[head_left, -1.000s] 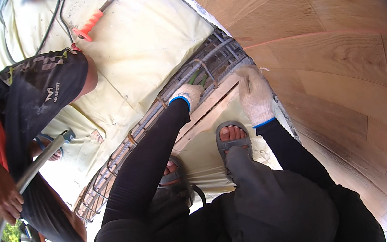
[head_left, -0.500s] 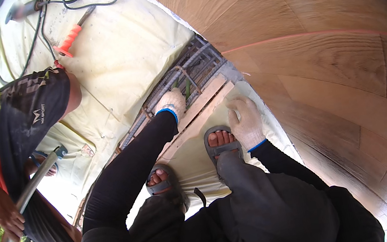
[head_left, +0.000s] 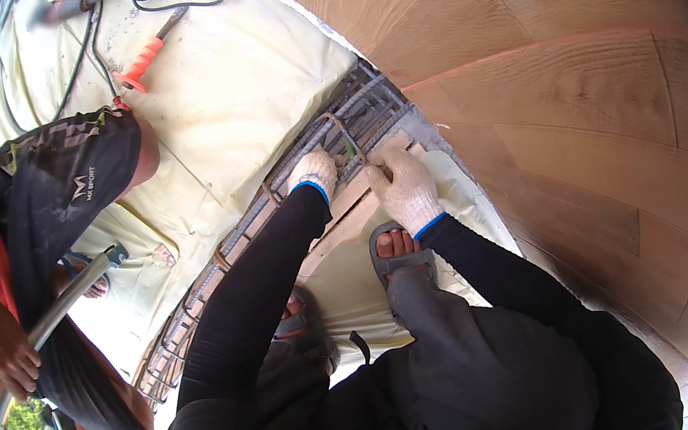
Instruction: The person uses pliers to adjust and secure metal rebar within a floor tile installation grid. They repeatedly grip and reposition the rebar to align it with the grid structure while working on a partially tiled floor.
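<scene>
My left hand [head_left: 313,172], in a white knit glove with a blue cuff, is at the steel rebar cage [head_left: 365,99]. Its fingertips go down between the bars and are hidden. Close to it a thin green strip [head_left: 349,146] shows among the bars. In a matching glove, my right hand [head_left: 407,188] is over the pale wooden plank [head_left: 327,248] beside the cage, just right of a bent steel stirrup [head_left: 341,132]. Its fingers are loosely bent, with a gap between thumb and forefinger, and no held thing shows.
Brown wood-look panels [head_left: 541,117] rise along the right. On the pale sheet [head_left: 253,69] lie an orange-gripped chisel [head_left: 139,68] and a corded power tool [head_left: 69,7]. At left, a person in dark shorts [head_left: 66,175] holds a long metal-shafted tool [head_left: 70,297]. My sandalled feet straddle the sheet below.
My right hand has moved left and up, from beside the panels to the plank next to my left hand. The left hand stays at the cage. The view has shifted slightly.
</scene>
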Action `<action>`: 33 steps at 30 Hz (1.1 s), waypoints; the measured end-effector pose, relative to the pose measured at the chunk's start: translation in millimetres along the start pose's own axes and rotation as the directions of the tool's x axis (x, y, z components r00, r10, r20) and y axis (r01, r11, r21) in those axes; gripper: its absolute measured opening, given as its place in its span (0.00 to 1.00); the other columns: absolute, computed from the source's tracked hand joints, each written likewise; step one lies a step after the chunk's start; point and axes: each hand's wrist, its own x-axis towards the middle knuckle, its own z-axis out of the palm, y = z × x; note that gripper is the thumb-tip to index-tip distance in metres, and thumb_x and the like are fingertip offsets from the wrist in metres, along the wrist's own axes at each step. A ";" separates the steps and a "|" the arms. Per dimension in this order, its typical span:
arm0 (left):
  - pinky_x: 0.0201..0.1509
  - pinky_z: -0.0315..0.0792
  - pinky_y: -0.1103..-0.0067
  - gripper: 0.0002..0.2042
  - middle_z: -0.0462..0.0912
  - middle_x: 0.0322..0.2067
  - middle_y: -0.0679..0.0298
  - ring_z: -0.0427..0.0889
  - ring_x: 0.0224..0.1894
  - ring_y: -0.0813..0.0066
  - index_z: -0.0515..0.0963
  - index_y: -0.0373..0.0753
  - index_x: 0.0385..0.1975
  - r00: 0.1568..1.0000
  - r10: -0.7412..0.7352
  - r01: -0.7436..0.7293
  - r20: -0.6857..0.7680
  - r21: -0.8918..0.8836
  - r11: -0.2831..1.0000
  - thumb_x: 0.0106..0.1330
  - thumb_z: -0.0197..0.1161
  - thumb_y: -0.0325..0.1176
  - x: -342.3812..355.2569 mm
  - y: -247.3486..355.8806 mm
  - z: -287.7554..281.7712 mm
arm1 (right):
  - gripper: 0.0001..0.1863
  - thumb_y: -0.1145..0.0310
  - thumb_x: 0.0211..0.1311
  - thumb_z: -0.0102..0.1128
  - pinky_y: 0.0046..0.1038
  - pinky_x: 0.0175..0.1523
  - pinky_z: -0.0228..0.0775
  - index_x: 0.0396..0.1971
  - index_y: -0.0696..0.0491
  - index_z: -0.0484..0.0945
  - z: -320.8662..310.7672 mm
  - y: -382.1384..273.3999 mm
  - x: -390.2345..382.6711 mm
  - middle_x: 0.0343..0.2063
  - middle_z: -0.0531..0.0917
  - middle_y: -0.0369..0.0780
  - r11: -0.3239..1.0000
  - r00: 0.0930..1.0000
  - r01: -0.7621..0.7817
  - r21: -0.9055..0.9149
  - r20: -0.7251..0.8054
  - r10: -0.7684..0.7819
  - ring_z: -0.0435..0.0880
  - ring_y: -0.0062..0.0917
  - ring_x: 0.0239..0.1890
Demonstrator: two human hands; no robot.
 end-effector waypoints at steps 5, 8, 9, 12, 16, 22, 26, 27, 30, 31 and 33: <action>0.61 0.83 0.59 0.14 0.90 0.51 0.43 0.88 0.59 0.46 0.86 0.37 0.53 0.999 0.040 -0.041 0.027 0.042 0.998 0.72 0.67 0.34 0.8 5.6 -4.5 | 0.09 0.66 0.70 0.66 0.46 0.52 0.80 0.42 0.55 0.87 7.9 5.7 1.1 0.40 0.89 0.48 0.999 0.996 0.039 0.033 -0.083 -0.036 0.88 0.49 0.47; 0.61 0.84 0.63 0.11 0.91 0.53 0.49 0.90 0.58 0.53 0.92 0.40 0.46 0.961 0.234 -0.273 0.147 0.390 0.879 0.71 0.65 0.32 -0.1 2.7 -5.9 | 0.08 0.68 0.70 0.67 0.43 0.49 0.80 0.42 0.54 0.88 6.0 6.9 3.1 0.40 0.89 0.47 0.987 0.964 0.160 0.001 -0.214 -0.156 0.89 0.46 0.45; 0.60 0.85 0.63 0.11 0.92 0.53 0.51 0.90 0.58 0.54 0.94 0.41 0.45 0.947 0.269 -0.321 0.177 0.444 0.837 0.71 0.64 0.32 0.7 0.7 -5.9 | 0.07 0.69 0.69 0.67 0.44 0.50 0.80 0.42 0.53 0.88 3.4 6.7 8.2 0.41 0.90 0.47 0.976 0.938 0.219 -0.018 -0.273 -0.216 0.89 0.46 0.45; 0.61 0.85 0.62 0.13 0.91 0.54 0.52 0.90 0.58 0.54 0.94 0.42 0.46 0.957 0.230 -0.281 0.176 0.374 0.884 0.72 0.62 0.32 10.2 -7.4 4.1 | 0.08 0.71 0.66 0.66 0.46 0.53 0.80 0.42 0.51 0.89 -16.3 -9.1 38.0 0.44 0.90 0.45 0.910 0.904 0.367 -0.192 -0.159 -0.398 0.89 0.46 0.47; 0.62 0.85 0.61 0.14 0.91 0.55 0.51 0.90 0.59 0.53 0.93 0.42 0.47 0.957 0.216 -0.269 0.192 0.313 0.911 0.74 0.60 0.33 18.0 -11.3 10.6 | 0.13 0.70 0.62 0.65 0.49 0.56 0.80 0.45 0.49 0.91 -24.2 -26.4 80.4 0.42 0.91 0.45 0.711 0.885 0.465 -0.527 0.288 -0.365 0.89 0.48 0.46; 0.61 0.85 0.61 0.14 0.91 0.54 0.46 0.90 0.58 0.51 0.93 0.38 0.47 0.962 0.236 -0.268 0.136 0.306 0.914 0.74 0.59 0.31 12.4 -16.9 12.0 | 0.14 0.63 0.68 0.64 0.50 0.59 0.82 0.48 0.49 0.91 -25.1 -52.7 110.6 0.46 0.91 0.51 0.807 0.886 0.266 -0.527 0.464 0.012 0.91 0.50 0.51; 0.60 0.84 0.59 0.14 0.91 0.55 0.46 0.91 0.58 0.50 0.93 0.37 0.47 0.996 0.089 -0.089 0.006 0.135 0.987 0.73 0.60 0.32 -1.2 -4.1 9.0 | 0.21 0.48 0.68 0.70 0.50 0.56 0.82 0.49 0.48 0.91 -20.6 -37.3 115.9 0.45 0.91 0.51 0.809 0.914 0.246 -0.533 0.405 -0.011 0.90 0.50 0.50; 0.60 0.84 0.58 0.15 0.91 0.55 0.46 0.90 0.58 0.49 0.92 0.37 0.47 0.998 0.068 -0.068 0.001 0.109 0.992 0.73 0.60 0.33 -3.0 -2.8 6.0 | 0.24 0.44 0.67 0.71 0.50 0.56 0.82 0.49 0.48 0.92 -23.5 -34.6 112.8 0.45 0.91 0.51 0.833 0.916 0.270 -0.484 0.397 -0.066 0.90 0.50 0.49; 0.61 0.83 0.56 0.16 0.90 0.56 0.46 0.90 0.60 0.48 0.92 0.36 0.48 0.999 -0.035 0.035 0.001 0.014 0.999 0.73 0.61 0.36 -1.8 -5.2 9.1 | 0.30 0.38 0.62 0.74 0.50 0.55 0.82 0.50 0.48 0.92 -24.1 -36.7 109.6 0.45 0.91 0.51 0.811 0.904 0.340 -0.476 0.405 -0.142 0.90 0.51 0.49; 0.62 0.83 0.56 0.16 0.90 0.56 0.46 0.90 0.60 0.47 0.92 0.35 0.48 0.997 0.009 -0.015 0.079 0.079 0.997 0.72 0.61 0.36 0.5 -6.6 8.1 | 0.31 0.36 0.60 0.75 0.50 0.54 0.81 0.51 0.47 0.92 -23.8 -36.1 108.8 0.45 0.91 0.51 0.791 0.899 0.357 -0.497 0.413 -0.146 0.90 0.51 0.49; 0.62 0.83 0.55 0.17 0.90 0.56 0.46 0.89 0.60 0.45 0.91 0.35 0.49 0.987 0.058 -0.079 0.152 0.134 0.988 0.72 0.61 0.36 4.3 -8.9 6.8 | 0.30 0.37 0.61 0.75 0.50 0.54 0.81 0.50 0.47 0.92 -22.9 -35.3 109.9 0.44 0.91 0.51 0.769 0.895 0.360 -0.528 0.429 -0.124 0.90 0.51 0.49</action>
